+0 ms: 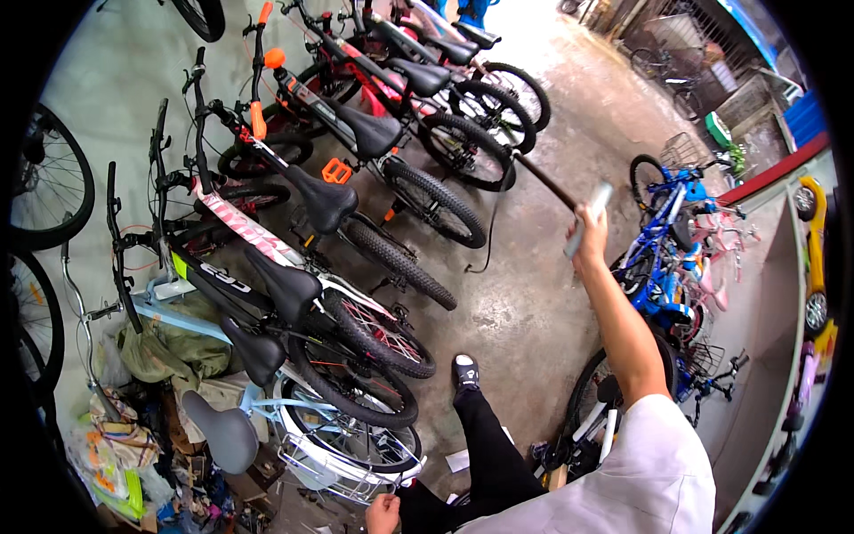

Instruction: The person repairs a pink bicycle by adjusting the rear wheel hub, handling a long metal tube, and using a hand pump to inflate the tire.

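My right hand (587, 231) grips the silver crosspiece of a long dark-shafted pump (544, 181), held out over the floor; a black hose (489, 245) hangs from its far part. Beside it stands a row of bicycles with black saddles (365, 129) and knobby tyres (396, 262). At the bottom, my left hand (382, 513) is closed near the metal rack (325, 454) of a white and light blue bicycle; what it holds, if anything, I cannot make out. My foot in a dark shoe (465, 372) is on the concrete floor (498, 311).
On the right, blue bicycles (663, 231) and pink ones (712, 285) crowd along a low wall, beside yellow toy cars (814, 258). Piled bags and clutter (124, 445) fill the lower left. More wheels (53, 169) stand at the left edge. A barred structure (676, 49) is at the back right.
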Demonstrator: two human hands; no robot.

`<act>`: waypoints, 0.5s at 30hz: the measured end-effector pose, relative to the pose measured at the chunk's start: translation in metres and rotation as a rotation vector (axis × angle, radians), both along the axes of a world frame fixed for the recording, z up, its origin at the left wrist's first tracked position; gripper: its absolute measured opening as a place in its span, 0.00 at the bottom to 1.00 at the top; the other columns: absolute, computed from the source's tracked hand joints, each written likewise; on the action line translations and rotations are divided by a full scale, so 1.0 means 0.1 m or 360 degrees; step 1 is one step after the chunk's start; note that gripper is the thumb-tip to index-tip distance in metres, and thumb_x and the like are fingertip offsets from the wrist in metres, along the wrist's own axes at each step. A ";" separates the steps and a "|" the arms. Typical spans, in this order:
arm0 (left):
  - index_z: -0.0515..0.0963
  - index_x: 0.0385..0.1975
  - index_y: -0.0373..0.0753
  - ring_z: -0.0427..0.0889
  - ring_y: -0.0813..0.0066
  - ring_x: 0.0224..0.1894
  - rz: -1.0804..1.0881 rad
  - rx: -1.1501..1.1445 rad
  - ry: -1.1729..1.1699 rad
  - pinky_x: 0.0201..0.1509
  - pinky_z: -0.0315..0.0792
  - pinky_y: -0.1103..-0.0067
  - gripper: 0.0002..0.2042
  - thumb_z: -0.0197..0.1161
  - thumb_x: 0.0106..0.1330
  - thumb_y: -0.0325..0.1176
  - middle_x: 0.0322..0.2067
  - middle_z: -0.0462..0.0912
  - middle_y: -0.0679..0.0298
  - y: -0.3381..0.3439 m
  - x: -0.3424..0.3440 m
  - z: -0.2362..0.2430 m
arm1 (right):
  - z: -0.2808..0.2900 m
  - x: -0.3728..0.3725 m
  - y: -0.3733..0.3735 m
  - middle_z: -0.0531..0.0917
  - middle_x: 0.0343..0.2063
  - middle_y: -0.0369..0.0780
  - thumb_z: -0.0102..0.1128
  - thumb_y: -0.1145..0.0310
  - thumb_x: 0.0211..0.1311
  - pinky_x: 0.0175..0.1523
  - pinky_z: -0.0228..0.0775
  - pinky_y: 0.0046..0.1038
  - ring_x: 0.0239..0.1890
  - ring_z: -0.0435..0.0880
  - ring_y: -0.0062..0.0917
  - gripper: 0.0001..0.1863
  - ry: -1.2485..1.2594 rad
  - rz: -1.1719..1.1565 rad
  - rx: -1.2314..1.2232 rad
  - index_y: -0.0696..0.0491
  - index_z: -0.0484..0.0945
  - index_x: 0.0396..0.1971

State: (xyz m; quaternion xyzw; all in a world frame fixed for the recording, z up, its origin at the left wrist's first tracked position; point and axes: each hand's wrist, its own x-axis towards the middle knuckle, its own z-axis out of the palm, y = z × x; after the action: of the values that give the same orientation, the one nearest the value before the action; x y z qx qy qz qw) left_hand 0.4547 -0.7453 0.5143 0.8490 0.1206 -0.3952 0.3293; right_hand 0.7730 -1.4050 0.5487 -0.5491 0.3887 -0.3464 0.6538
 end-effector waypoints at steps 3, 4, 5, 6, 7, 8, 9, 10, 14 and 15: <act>0.83 0.41 0.40 0.87 0.54 0.37 -0.0139 0.0105 -0.0169 0.42 0.78 0.62 0.13 0.65 0.64 0.42 0.32 0.88 0.55 0.61 -0.04 -0.42 | 0.51 -0.96 0.47 0.73 0.26 0.33 0.63 0.62 0.62 0.22 0.67 0.25 0.18 0.71 0.19 0.17 -0.0153 -0.0062 0.0039 0.48 0.72 0.49; 0.83 0.40 0.41 0.88 0.54 0.38 -0.0133 0.0060 -0.0239 0.43 0.78 0.62 0.14 0.65 0.64 0.43 0.33 0.89 0.54 0.67 0.11 -0.32 | 0.68 -1.26 0.67 0.72 0.25 0.33 0.63 0.61 0.63 0.21 0.66 0.25 0.17 0.71 0.19 0.17 -0.0143 -0.0113 0.0011 0.48 0.72 0.48; 0.83 0.39 0.40 0.87 0.54 0.38 -0.0183 -0.0028 -0.0197 0.43 0.78 0.62 0.13 0.64 0.64 0.43 0.33 0.88 0.54 0.78 0.27 -0.26 | 0.84 -1.48 0.84 0.72 0.24 0.32 0.63 0.60 0.64 0.21 0.65 0.24 0.17 0.70 0.18 0.16 -0.0136 -0.0162 -0.0013 0.48 0.72 0.48; 0.82 0.39 0.39 0.87 0.53 0.37 -0.0299 -0.0007 -0.0375 0.42 0.78 0.64 0.13 0.65 0.65 0.42 0.32 0.88 0.54 0.93 0.38 -0.25 | 0.93 -1.59 0.95 0.72 0.24 0.32 0.64 0.59 0.65 0.20 0.65 0.24 0.16 0.70 0.18 0.16 -0.0116 -0.0205 -0.0012 0.48 0.72 0.47; 0.82 0.38 0.37 0.87 0.53 0.36 -0.0423 0.0020 -0.0554 0.40 0.78 0.66 0.12 0.66 0.66 0.40 0.31 0.87 0.53 1.02 0.53 -0.18 | 0.92 -1.70 1.01 0.72 0.24 0.32 0.64 0.58 0.65 0.20 0.65 0.24 0.16 0.71 0.18 0.16 -0.0097 -0.0255 -0.0002 0.48 0.72 0.47; 0.82 0.38 0.37 0.87 0.53 0.36 -0.0420 0.0023 -0.0540 0.41 0.78 0.65 0.12 0.66 0.65 0.40 0.31 0.87 0.53 1.10 0.67 -0.08 | 0.89 -1.78 1.06 0.72 0.24 0.32 0.64 0.58 0.66 0.20 0.64 0.24 0.16 0.71 0.17 0.16 -0.0079 -0.0304 0.0010 0.48 0.72 0.46; 0.82 0.37 0.37 0.87 0.53 0.36 -0.0406 0.0016 -0.0540 0.41 0.78 0.65 0.12 0.67 0.65 0.40 0.32 0.87 0.53 1.13 0.82 0.03 | 0.88 -1.77 1.06 0.73 0.24 0.33 0.66 0.57 0.65 0.19 0.64 0.24 0.16 0.71 0.17 0.16 -0.0063 -0.0361 0.0017 0.48 0.72 0.45; 0.82 0.37 0.37 0.86 0.53 0.37 -0.0414 -0.0061 -0.0555 0.41 0.78 0.65 0.12 0.67 0.65 0.40 0.32 0.87 0.53 1.21 0.98 0.01 | 0.87 -1.76 1.03 0.73 0.23 0.33 0.66 0.58 0.65 0.19 0.64 0.24 0.16 0.71 0.17 0.16 -0.0062 -0.0348 -0.0033 0.48 0.72 0.45; 0.82 0.37 0.38 0.85 0.53 0.38 -0.0489 0.0001 -0.0760 0.43 0.77 0.62 0.11 0.66 0.64 0.39 0.33 0.86 0.53 1.28 1.44 0.12 | 0.94 -1.65 1.03 0.73 0.22 0.32 0.65 0.60 0.65 0.17 0.63 0.24 0.14 0.69 0.17 0.15 -0.0036 -0.0382 -0.0109 0.51 0.74 0.44; 0.82 0.37 0.37 0.85 0.53 0.37 -0.0438 -0.0005 -0.0774 0.43 0.77 0.62 0.11 0.66 0.64 0.38 0.33 0.86 0.53 1.17 1.56 0.23 | 0.93 -1.66 1.01 0.73 0.22 0.32 0.65 0.61 0.65 0.17 0.63 0.24 0.14 0.70 0.17 0.15 -0.0016 -0.0373 -0.0146 0.52 0.74 0.44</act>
State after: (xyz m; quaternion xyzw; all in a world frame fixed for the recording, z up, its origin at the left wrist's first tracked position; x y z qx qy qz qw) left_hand 0.6102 -0.6278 0.5376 0.9268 -0.0792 -0.2209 0.2932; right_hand 0.6074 -1.3042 0.6418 -0.5276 0.4306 -0.4406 0.5849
